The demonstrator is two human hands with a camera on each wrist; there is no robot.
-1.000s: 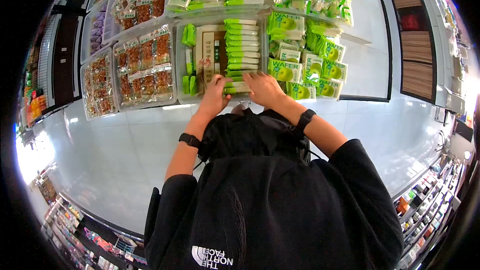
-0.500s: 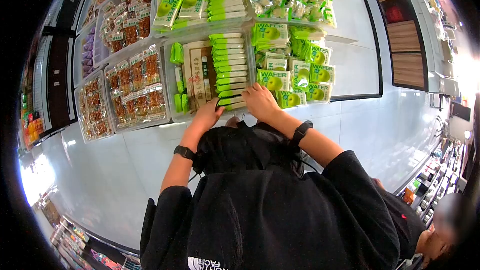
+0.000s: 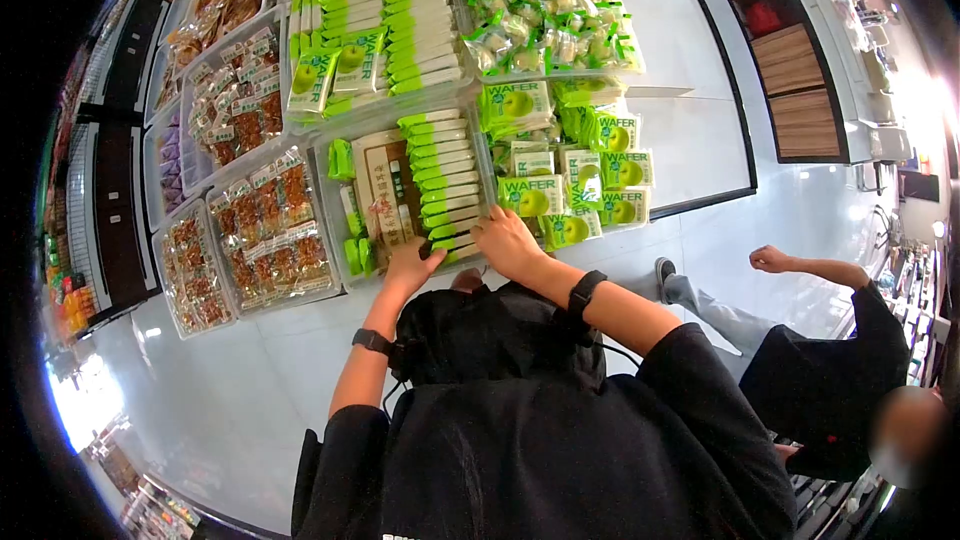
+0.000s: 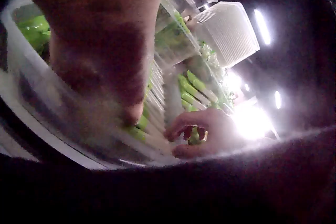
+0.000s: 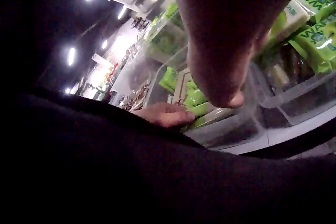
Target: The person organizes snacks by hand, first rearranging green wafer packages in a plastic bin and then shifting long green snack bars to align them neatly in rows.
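Note:
A clear plastic bin holds a stacked row of slim green-and-white wafer packets beside a flat brown-and-cream carton. My left hand is at the bin's front, pinching the green end of the nearest wafer packet. At the white end of that packet, my right hand grips with thumb and fingers. In the left wrist view the right hand has its thumb and forefinger curved at the packet ends. The right wrist view shows the left hand low at the green end.
Square apple wafer packs fill the section to the right. Trays of brown snacks stand left, and more wafer packets lie in a bin behind. A person in black is at the right.
The head view has shifted, so bins and hands appear lower. Both hands stay at the front of the packet row. Another person has come further into view at the right.

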